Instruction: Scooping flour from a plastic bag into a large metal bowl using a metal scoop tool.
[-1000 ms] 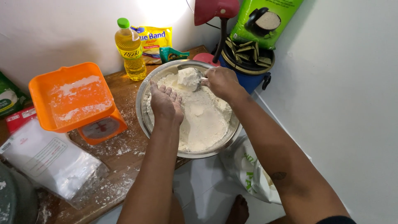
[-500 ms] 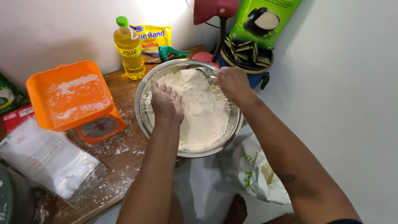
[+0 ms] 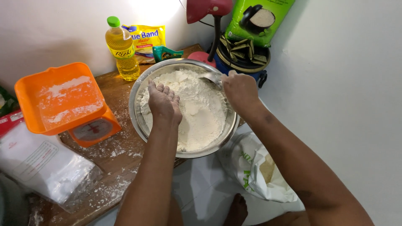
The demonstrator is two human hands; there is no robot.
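Flour point(image 3: 197, 113), a white heap, fills the round shiny steel bowl point(image 3: 138, 113) sitting on the flour-dusted wooden board point(image 3: 121, 155). Left hand point(image 3: 164, 104) rests flat on the heap, fingers together, gripping nothing. Right hand point(image 3: 239, 90) is closed around the handle of a metal spoon point(image 3: 211, 78) at the bowl's far rim. Change since a second ago: the pale lump held over the flour is gone from the right hand, spoon now in view there, and the surface looks more broken up, so mixing appears under way. Beside the bowl: orange plastic kitchen scale point(image 3: 63, 102), yellow cooking oil bottle point(image 3: 121, 50), clear plastic bag of white powder point(image 3: 42, 167).
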